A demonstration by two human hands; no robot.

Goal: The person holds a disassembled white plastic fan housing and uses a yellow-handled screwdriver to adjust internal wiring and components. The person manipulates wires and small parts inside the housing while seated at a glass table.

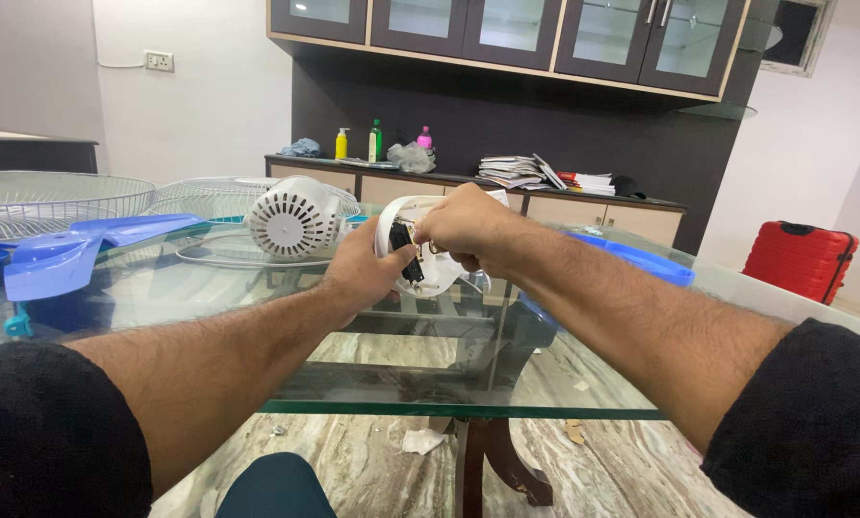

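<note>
Above the glass table (372, 408), two hands hold a white fan part (428, 273) in the air. The left hand (358, 270) wraps around its left side and grips it from below. The right hand (464, 225) comes over the top, with its fingers closed and pinching at something small inside, near a black piece (403, 251) with wires. I cannot tell just what the fingers pinch.

The part could slip. It is held up with nothing under it but glass. If the right hand pulls hard and the left grip is loose, the part may drop on the table and crack or chip the glass.

The little wires look thin. A hard tug could snap one or pull it out.

A tiny bit, like a screw, could fall. It may roll off the edge onto the marble floor (583, 470) and be hard to find.

Fingers are deep in the part, so a sharp edge could nick them.

Near the left hand sits the white motor (291, 219). Behind it lie two wire cages (51, 197), and a blue blade (66, 254) rests on the left. A wide elbow move could bump the motor or push the blade off.

A blue tub (655, 264) sits on the right, and a red suitcase (799, 257) stands far back on the floor.
</note>
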